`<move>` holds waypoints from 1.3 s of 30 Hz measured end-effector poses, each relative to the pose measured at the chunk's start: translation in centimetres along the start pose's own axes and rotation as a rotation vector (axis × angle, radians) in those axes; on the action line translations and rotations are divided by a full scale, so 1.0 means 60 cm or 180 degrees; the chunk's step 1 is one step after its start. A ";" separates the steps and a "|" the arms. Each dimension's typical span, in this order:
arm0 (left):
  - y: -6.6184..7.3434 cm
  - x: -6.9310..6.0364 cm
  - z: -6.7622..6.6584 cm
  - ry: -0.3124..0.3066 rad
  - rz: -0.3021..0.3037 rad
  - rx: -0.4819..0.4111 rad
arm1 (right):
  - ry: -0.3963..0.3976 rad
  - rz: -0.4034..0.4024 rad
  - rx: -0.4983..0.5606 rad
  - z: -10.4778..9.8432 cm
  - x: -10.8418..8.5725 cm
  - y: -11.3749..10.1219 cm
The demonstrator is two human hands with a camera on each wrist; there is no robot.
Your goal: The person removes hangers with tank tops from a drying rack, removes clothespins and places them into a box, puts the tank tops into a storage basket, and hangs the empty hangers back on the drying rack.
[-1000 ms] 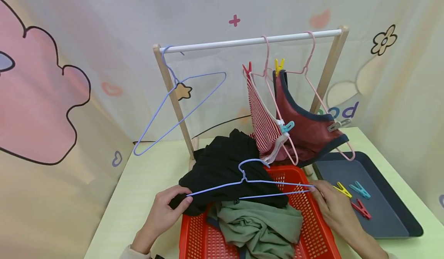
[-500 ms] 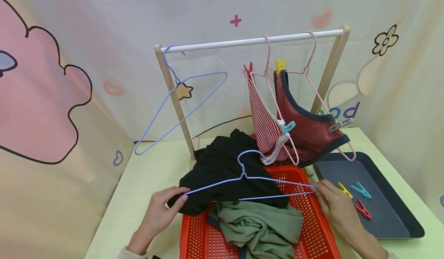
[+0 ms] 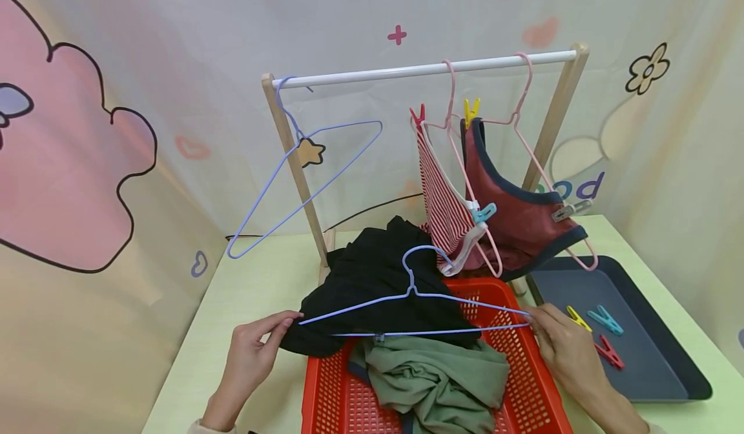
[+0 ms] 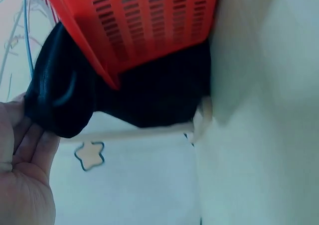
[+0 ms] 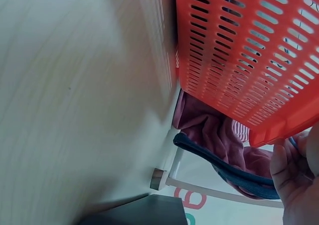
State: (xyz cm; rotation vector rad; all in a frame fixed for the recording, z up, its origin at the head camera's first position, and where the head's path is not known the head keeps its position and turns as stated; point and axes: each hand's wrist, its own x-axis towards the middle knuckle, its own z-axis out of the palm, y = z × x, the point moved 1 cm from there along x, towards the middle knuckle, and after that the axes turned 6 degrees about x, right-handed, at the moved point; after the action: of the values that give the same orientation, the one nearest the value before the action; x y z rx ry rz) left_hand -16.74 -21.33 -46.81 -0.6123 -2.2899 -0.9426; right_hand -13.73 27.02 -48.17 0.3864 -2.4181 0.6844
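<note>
My right hand (image 3: 562, 343) grips the right end of a blue clothes hanger (image 3: 411, 290) above the basket's right rim. The hanger lies across a black garment (image 3: 372, 279), its hook pointing up and away. At the garment's left edge, my left hand (image 3: 250, 350) pinches the black fabric with thumb and fingers, beside the hanger's left end. The left wrist view shows a fold of the black cloth (image 4: 65, 90) against those fingers. Part of the hanger's left corner is hidden by the cloth. A crumpled green garment (image 3: 436, 369) lies in the red basket (image 3: 523, 382).
Behind stands a rack with a white rail (image 3: 372, 73). It carries a bare blue hanger (image 3: 343, 177), a striped garment (image 3: 438, 195) and a maroon garment (image 3: 506, 221) clipped on pink hangers. A dark tray (image 3: 645, 337) on the right holds several clothespins (image 3: 606, 320).
My left hand has moved left, drawing the black fabric's edge along. More of the hanger's lower bar shows on the left, and its hook stands farther from me. My right hand stays almost still.
</note>
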 end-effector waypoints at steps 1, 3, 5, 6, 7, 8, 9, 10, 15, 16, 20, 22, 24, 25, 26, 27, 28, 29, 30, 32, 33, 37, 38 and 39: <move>-0.004 -0.002 -0.003 0.0059 -0.0035 -0.0001 | 0.0016 0.0015 0.0015 0.000 -0.001 0.001; -0.016 -0.007 -0.007 0.0165 -0.0106 0.0013 | 0.0040 0.0036 0.0031 0.000 -0.003 0.002; -0.028 -0.014 -0.009 0.0208 -0.0209 0.0058 | 0.0060 0.0052 0.0047 -0.001 -0.004 0.003; -0.034 -0.018 -0.009 0.0208 -0.0255 0.0101 | 0.0074 0.0059 0.0055 -0.001 -0.004 0.003; -0.040 -0.022 -0.008 0.0189 -0.0304 0.0162 | 0.0088 0.0067 0.0067 -0.001 -0.005 0.004; -0.046 -0.027 -0.006 0.0158 -0.0347 0.0205 | 0.0106 0.0068 0.0073 -0.002 -0.005 0.004; -0.050 -0.030 -0.003 0.0108 -0.0386 0.0239 | 0.0126 0.0064 0.0087 -0.002 -0.005 0.005; -0.054 -0.034 0.000 0.0061 -0.0424 0.0269 | 0.0147 0.0054 0.0099 -0.002 -0.006 0.005; -0.050 -0.039 0.017 -0.0148 -0.0652 0.0117 | 0.0249 0.0015 0.0148 -0.002 -0.006 0.006; -0.044 -0.038 0.020 -0.0188 -0.0728 0.0000 | 0.0264 0.0015 0.0161 -0.002 -0.006 0.006; -0.014 -0.031 0.029 -0.0433 -0.1122 -0.0803 | 0.0286 0.0033 0.0196 -0.002 -0.007 0.007; 0.000 -0.025 0.030 -0.0569 -0.1262 -0.1176 | 0.0283 0.0045 0.0198 -0.002 -0.008 0.006; 0.008 -0.019 0.030 -0.0751 -0.1288 -0.1444 | 0.0274 0.0062 0.0193 -0.002 -0.008 0.006; 0.010 -0.016 0.029 -0.0852 -0.1283 -0.1569 | 0.0271 0.0067 0.0198 -0.002 -0.008 0.006; 0.012 -0.012 0.029 -0.0944 -0.1247 -0.1648 | 0.0273 0.0068 0.0201 -0.001 -0.009 0.006; 0.011 -0.010 0.029 -0.1031 -0.1189 -0.1720 | 0.0277 0.0066 0.0204 -0.001 -0.009 0.006; 0.010 -0.007 0.029 -0.1111 -0.1123 -0.1778 | 0.0282 0.0066 0.0204 0.000 -0.009 0.006; 0.011 -0.005 0.029 -0.1177 -0.1074 -0.1820 | 0.0289 0.0063 0.0213 0.001 -0.009 0.006; 0.011 -0.003 0.028 -0.1216 -0.1018 -0.1842 | 0.0293 0.0065 0.0224 0.001 -0.010 0.006; 0.014 -0.001 0.028 -0.1206 -0.0907 -0.1734 | 0.0308 0.0063 0.0239 0.002 -0.010 0.006; 0.017 -0.001 0.027 -0.1191 -0.0851 -0.1661 | 0.0314 0.0065 0.0250 0.003 -0.010 0.006; 0.029 -0.001 0.022 -0.1063 -0.0588 -0.1192 | 0.0338 0.0072 0.0279 0.004 -0.010 0.006; 0.032 -0.001 0.021 -0.1024 -0.0503 -0.1067 | 0.0348 0.0073 0.0277 0.004 -0.010 0.006; 0.035 -0.001 0.021 -0.0996 -0.0434 -0.0953 | 0.0354 0.0080 0.0279 0.004 -0.010 0.006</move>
State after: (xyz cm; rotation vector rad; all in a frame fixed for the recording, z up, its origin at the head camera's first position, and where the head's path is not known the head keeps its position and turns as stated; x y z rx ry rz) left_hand -15.84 -19.08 -46.58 -0.7831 -2.5088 -1.3538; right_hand -13.51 27.25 -48.84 0.3445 -2.2972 0.8037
